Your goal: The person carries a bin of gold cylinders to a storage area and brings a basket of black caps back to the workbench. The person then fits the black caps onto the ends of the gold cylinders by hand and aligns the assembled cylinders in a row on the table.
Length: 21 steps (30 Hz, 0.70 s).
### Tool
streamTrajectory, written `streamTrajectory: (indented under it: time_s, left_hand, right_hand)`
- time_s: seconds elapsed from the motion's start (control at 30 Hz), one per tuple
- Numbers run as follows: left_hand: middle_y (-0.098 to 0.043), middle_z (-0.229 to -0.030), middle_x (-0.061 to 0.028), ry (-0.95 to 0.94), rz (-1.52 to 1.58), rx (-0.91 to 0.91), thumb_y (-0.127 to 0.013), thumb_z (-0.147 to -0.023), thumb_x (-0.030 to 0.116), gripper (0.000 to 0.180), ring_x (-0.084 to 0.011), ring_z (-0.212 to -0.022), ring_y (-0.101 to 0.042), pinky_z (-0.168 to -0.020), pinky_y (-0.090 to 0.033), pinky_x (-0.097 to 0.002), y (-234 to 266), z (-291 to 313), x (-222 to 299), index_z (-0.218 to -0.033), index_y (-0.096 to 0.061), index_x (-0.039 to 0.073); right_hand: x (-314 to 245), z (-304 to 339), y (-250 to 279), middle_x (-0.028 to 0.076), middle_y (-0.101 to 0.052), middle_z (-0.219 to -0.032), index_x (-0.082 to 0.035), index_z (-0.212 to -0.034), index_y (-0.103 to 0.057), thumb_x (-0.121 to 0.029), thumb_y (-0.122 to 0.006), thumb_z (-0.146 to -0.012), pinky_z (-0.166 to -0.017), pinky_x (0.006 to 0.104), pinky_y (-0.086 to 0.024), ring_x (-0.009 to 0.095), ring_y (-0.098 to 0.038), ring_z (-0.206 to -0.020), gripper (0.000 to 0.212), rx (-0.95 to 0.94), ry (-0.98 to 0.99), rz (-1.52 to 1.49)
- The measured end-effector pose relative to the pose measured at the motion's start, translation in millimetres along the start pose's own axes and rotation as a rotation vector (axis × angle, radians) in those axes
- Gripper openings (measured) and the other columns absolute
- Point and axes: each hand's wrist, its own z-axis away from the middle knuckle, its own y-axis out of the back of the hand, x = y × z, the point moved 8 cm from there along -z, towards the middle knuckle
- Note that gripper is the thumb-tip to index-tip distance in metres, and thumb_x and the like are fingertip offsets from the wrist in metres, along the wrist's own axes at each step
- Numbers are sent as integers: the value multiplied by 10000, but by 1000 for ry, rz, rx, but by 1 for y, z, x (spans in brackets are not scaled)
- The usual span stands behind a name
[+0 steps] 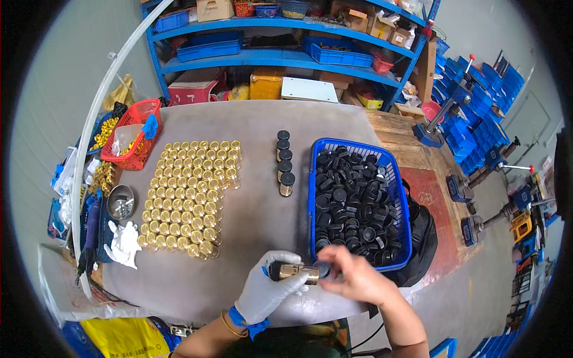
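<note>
In my left hand [258,291], which wears a white glove, a brass cylindrical fitting [298,273] lies sideways with a black end toward the left. My bare right hand [363,280] pinches a dark round cap [324,270] at the fitting's right end; whether the cap is seated cannot be made out. To the right stands a blue basket [313,191] full of black caps [349,206]. Left of it, several black-capped fittings [286,180] form an upright column. Farther left, many brass fittings [185,200] stand upright in close rows on the grey table [259,197].
A red basket [152,110], a metal bowl [122,201] and a spare white glove [124,243] lie along the left edge. Blue shelving [256,58] with bins and boxes lines the back. Clamp-like tools [431,132] sit on the wooden bench at right, near a black bag [422,238].
</note>
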Motion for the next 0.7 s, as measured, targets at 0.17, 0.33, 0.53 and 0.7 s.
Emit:
streamTrajectory:
  time_s: [0.17, 0.33, 0.53, 0.7]
  left_hand:
    - [-639, -966, -53, -133, -169, 9, -775, -787, 100, 299, -96, -886, -615, -779, -520, -254, 3, 5, 4, -1003, -583, 27]
    - [-632, -959, -78, -213, -221, -22, -738, -792, 20, 286, -132, -803, -639, -683, -540, -262, 4, 13, 6, -1007, -549, 23]
    - [-659, -926, -55, -133, -294, 23, -768, -798, 124, 292, -96, -853, -627, -756, -523, -254, 7, 16, 6, -1003, -586, 22]
    - [-665, -909, -72, 84, -101, -2, -753, -812, 108, 291, -100, -779, -644, -683, -531, -238, 5, 15, -5, -1023, -581, 5]
  right_hand:
    - [-14, 9, -6, 118, -654, -1103, -71, -1320, -452, -106, -794, -752, -810, 300, -544, 187, -680, -866, 664, 89, 13, -268]
    - [-21, 11, -5, 119, -680, -1000, -49, -1137, -629, -148, -818, -728, -733, 285, -552, 182, -663, -781, 462, 110, 111, -80]
    - [-45, 15, -1, 135, -676, -966, -14, -1089, -655, -159, -813, -726, -691, 310, -556, 223, -656, -746, 422, 109, 253, 100]
    - [-67, 20, -4, 134, -674, -949, -3, -1083, -652, -144, -800, -737, -691, 323, -555, 240, -656, -746, 402, 219, 451, 282]
